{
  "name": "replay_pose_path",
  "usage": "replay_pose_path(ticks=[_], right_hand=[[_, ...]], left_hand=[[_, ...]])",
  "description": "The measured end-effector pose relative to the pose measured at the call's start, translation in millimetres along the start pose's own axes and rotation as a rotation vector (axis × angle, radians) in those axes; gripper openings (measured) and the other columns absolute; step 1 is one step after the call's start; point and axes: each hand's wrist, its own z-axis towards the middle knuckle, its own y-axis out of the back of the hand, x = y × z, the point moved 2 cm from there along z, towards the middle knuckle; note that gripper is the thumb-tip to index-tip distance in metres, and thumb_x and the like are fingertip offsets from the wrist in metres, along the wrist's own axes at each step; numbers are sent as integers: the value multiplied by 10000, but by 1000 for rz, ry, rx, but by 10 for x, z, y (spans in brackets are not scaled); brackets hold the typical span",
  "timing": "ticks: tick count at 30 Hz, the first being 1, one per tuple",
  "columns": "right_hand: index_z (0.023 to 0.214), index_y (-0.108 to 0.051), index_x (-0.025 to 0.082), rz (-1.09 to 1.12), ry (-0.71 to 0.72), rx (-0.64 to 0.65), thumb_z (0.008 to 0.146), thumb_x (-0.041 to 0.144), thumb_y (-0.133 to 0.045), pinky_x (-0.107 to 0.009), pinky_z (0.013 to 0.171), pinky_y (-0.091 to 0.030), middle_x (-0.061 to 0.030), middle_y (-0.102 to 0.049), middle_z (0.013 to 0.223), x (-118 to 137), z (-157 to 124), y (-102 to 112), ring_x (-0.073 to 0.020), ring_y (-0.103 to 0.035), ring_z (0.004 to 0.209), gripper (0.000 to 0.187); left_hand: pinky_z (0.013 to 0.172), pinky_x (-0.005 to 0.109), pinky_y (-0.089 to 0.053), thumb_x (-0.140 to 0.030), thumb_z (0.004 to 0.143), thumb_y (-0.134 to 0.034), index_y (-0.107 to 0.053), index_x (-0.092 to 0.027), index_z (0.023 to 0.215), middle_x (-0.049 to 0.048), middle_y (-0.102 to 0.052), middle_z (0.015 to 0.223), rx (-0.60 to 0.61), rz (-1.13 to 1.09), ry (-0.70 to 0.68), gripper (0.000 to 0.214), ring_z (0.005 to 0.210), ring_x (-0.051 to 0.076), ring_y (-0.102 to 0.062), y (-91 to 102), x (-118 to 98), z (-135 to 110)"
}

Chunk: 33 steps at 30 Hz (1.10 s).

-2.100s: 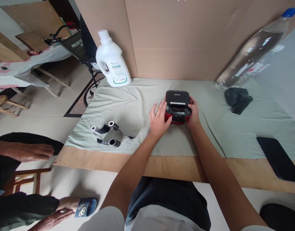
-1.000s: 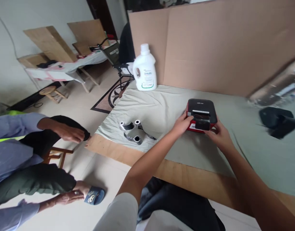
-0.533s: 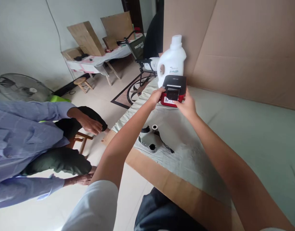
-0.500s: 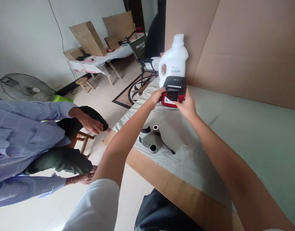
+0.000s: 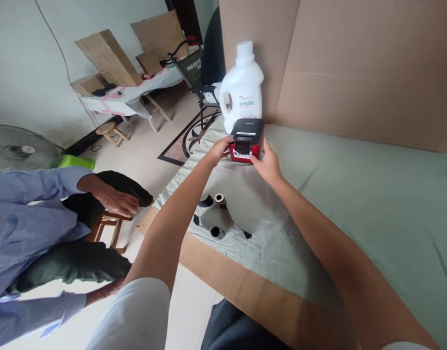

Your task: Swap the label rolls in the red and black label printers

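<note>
Printer (image 5: 249, 127) has moved since the first frame: was right of the rolls, now past them, up against the jug's front as seen here. Both hands have it: left hand (image 5: 219, 148) closed on its left side, thumb near the top edge; right hand (image 5: 267, 164) closed on the right side, thumb at the front corner. Can't tell if it's resting on the cloth or slightly lifted. Probably light to middling weight, stiff hard shell, smooth so a bit slippery, not for dropping; best held by both red sides, clear of the black strip (image 5: 242, 147) at the front, which looks thin and easily creased. Count outward from the grip: one printer, one strip, one white jug (image 5: 244, 87) just behind, two rolls (image 5: 220, 235) clearly visible nearer the wearer, plus a black curl (image 5: 207, 200) by the left forearm, maybe a third roll, mostly hidden. One cloth (image 5: 354, 204) under it all. Well left of the grip: one seated person, two hands showing, one fan (image 5: 21, 148), one small stool (image 5: 107, 129).
</note>
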Motion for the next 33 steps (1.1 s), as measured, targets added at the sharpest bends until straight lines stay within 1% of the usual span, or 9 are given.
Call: replay_pose_path(ticks=[3, 6, 8, 11, 15, 20, 24, 29, 33], right_hand=[[1575, -491, 170, -46, -126, -1, 817, 423, -742, -551, 1075, -543, -206, -658, 1426, -245, -364, 618, -374, -655, 1271, 838], [1522, -553, 217, -241, -240, -74, 839, 403, -739, -554, 1050, -534, -199, -680, 1371, -668, -859, 1673, -359, -672, 1227, 732], [1491, -574, 195, -437, -327, -214, 852, 299, -738, -527, 1087, -487, -239, -643, 1408, -921, -1169, 2501, -342, -633, 1293, 668], [1464, -568, 86, -740, -477, -474, 808, 161, -791, -513, 1159, -380, -327, -583, 1432, -1150, -1489, 3620, -347, -523, 1406, 697], [1495, -527, 118, -863, -786, -682, 729, 159, -880, -575, 1127, -353, -326, -510, 1495, -1360, -1702, 4498, -385, -437, 1417, 844], [1568, -439, 157, -745, -963, -643, 751, 295, -918, -543, 1113, -374, -330, -480, 1498, -1540, -1868, 4828, -351, -448, 1422, 957], [1607, -357, 141, -632, -984, -592, 784, 405, -886, -500, 1143, -384, -296, -486, 1519, -1538, -1901, 4805, -348, -467, 1421, 1013], [1627, -278, 98, -631, -1018, -606, 767, 338, -862, -545, 1163, -365, -287, -421, 1560, -1701, -1818, 4711, -398, -381, 1468, 1067], [1576, -301, 82, -614, -954, -697, 742, 343, -843, -640, 1141, -358, -294, -450, 1486, -1977, -1809, 4732, -422, -406, 1419, 1028]], left_hand=[[1280, 406, -341, -211, 854, -593, -758, -193, 1165, 73, -696, 1415, -222, 173, -310, 352, 1461, 265, -532, -77, -330, -302], [1311, 420, -304, -237, 958, -542, -749, -228, 1245, 48, -610, 1547, -76, 271, -708, 354, 1540, 251, -455, -478, -414, -1108], [1309, 459, -327, -255, 1018, -494, -740, -248, 1281, 44, -582, 1583, 203, 436, -845, 360, 1541, 254, -459, -851, -191, -1865], [1314, 537, -319, -337, 1054, -494, -672, -262, 1425, 69, -483, 1667, 571, 835, -815, 419, 1607, 318, -346, -1325, 397, -2962], [1250, 817, -162, -403, 1082, -450, -475, -353, 1600, 40, -323, 1752, 708, 1113, -756, 522, 1648, 423, -175, -1603, 884, -3735], [1222, 787, -280, -325, 1062, -461, -689, -250, 1336, 114, -559, 1584, 655, 1166, -686, 365, 1547, 403, -401, -1935, 653, -3753], [1284, 598, -308, -300, 1057, -457, -724, -218, 1182, 99, -705, 1340, 702, 1046, -898, 307, 1343, 277, -594, -2763, 369, -3484], [1299, 517, -294, -306, 1057, -438, -644, -213, 1405, 125, -593, 1546, 827, 1003, -1030, 415, 1449, 273, -520, -3863, 322, -3108], [1337, 609, -155, -434, 1069, -407, -442, -225, 1619, 109, -278, 1766, 942, 1090, -941, 590, 1646, 332, -236, -4128, 479, -3013]])
